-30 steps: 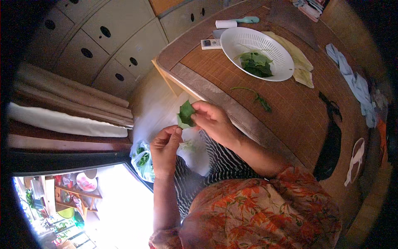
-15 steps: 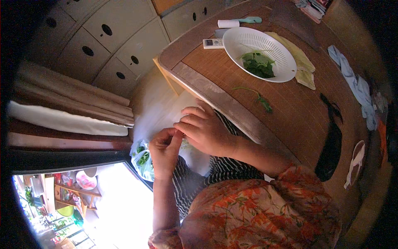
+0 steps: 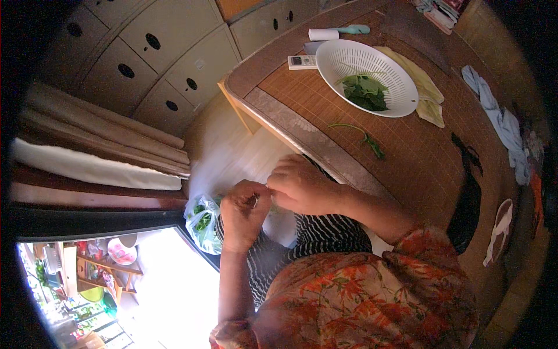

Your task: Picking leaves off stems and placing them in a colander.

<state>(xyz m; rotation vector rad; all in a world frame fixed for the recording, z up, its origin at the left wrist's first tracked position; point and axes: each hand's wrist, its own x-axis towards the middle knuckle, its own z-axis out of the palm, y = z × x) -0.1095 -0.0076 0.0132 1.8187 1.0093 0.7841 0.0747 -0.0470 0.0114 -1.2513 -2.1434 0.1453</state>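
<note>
Above my lap, my left hand [image 3: 242, 214] and my right hand [image 3: 301, 185] meet at the fingertips. Both are closed, with the fingers curled and pinched together. Whatever lies between them is hidden or too small to make out. Beyond my right hand, a single green leafy stem [image 3: 372, 143] lies on the table. Farther back, a white plastic colander [image 3: 401, 87] stands with a small heap of green leaves [image 3: 366, 93] in it. Left of my knees sits a clear plastic bag [image 3: 203, 227] with more greens inside.
The brown table [image 3: 407, 168] spans the right side. Around the colander lie a remote control [image 3: 301, 62], a white roll [image 3: 323, 35] and a yellow cloth [image 3: 431, 96]. A black bag [image 3: 465, 203] and a light blue cloth [image 3: 494, 113] are farther right. Drawers [image 3: 168, 35] line the back left.
My hands have shifted slightly right and down. The right hand's fingers, more spread before, are now curled in. The left fist has turned and closed more. The stem and colander stay put.
</note>
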